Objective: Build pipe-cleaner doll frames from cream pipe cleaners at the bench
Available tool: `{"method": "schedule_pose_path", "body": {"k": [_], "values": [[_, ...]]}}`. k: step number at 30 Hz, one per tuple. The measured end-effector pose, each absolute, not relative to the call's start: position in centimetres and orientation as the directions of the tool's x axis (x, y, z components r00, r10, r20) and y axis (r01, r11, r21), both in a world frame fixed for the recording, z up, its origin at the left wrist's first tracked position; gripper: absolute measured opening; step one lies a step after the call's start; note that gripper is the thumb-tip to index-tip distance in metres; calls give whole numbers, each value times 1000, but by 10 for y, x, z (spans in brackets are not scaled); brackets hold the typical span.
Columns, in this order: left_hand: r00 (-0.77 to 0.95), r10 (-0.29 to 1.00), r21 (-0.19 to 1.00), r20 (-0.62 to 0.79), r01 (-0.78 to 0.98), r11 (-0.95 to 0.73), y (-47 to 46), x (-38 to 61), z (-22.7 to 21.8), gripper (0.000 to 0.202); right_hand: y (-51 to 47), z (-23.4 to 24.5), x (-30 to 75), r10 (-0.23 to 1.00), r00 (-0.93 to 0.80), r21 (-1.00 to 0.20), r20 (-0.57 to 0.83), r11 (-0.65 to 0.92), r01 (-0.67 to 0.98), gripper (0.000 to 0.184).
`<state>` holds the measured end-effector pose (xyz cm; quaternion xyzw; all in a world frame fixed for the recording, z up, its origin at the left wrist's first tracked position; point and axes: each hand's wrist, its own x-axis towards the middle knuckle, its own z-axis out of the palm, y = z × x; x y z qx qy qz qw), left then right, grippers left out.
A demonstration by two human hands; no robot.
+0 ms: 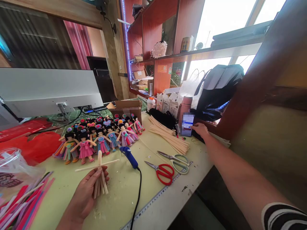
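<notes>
My left hand point(85, 195) is closed on a cream pipe-cleaner figure frame point(100, 169), a bundle of stems with one crossbar, held just above the yellow-green tabletop point(120, 198). My right hand point(200, 129) reaches far right, with its fingers at the screen of a phone point(187, 124) propped upright. Between the hands lie a blue glue gun point(129, 156) with a black cord, red-handled scissors point(163, 171) and pale green scissors point(178, 158).
Several small dolls in colourful dresses point(100, 135) stand in rows at centre left. A pile of cream stems point(168, 134) lies by the phone. A cardboard box point(128, 108), a pink bottle point(185, 107), a monitor point(48, 89) and pink stems point(21, 204) surround them.
</notes>
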<state>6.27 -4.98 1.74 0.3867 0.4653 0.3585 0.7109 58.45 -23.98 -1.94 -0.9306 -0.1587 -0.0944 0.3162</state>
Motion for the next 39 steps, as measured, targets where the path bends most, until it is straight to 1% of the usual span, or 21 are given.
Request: {"method": "schedule_pose_path", "body": {"k": [4,7,10,13,15,17,18,19,20,23,25,30,35,39], "values": [[309,870,884,-383,-152,443,-49,62,17,20,-244,-4,567,184,927,-593,327,-723,353,27],[320,869,885,-377,-150,440,-49,61,17,21,-241,12,543,237,900,-611,366,-668,425,33],[337,866,887,-369,-150,437,-49,60,17,22,-230,22,505,385,838,-611,386,-574,545,38],[340,867,888,-364,-154,433,-48,59,16,18,-221,22,454,602,717,-595,351,-449,667,36],[334,870,887,-362,-164,432,-49,59,16,11,-220,17,417,737,599,-585,311,-349,733,26],[332,874,886,-356,-177,429,-49,59,16,7,-224,13,381,826,495,-583,270,-269,767,17],[332,879,890,-343,-185,417,-49,60,15,8,-229,12,366,866,440,-576,237,-239,782,18],[335,880,890,-338,-189,414,-50,60,15,9,-233,11,352,919,353,-530,173,-215,820,22],[342,879,891,-333,-190,412,-50,60,15,9,-238,11,341,947,300,-486,116,-209,848,24],[350,877,891,-330,-190,411,-51,60,13,9,-248,10,318,965,259,-370,-38,-254,894,29],[348,876,892,-334,-183,413,-51,60,13,9,-250,7,308,958,275,-323,-84,-287,902,34],[355,873,893,-335,-178,414,-50,60,13,11,-243,-4,292,929,366,-268,-48,-365,892,39],[357,875,894,-327,-183,410,-49,59,14,11,-238,-10,289,910,413,-260,-21,-404,877,44],[365,874,890,-320,-200,409,-49,58,13,9,-237,-12,293,892,453,-249,11,-436,865,42]]}}
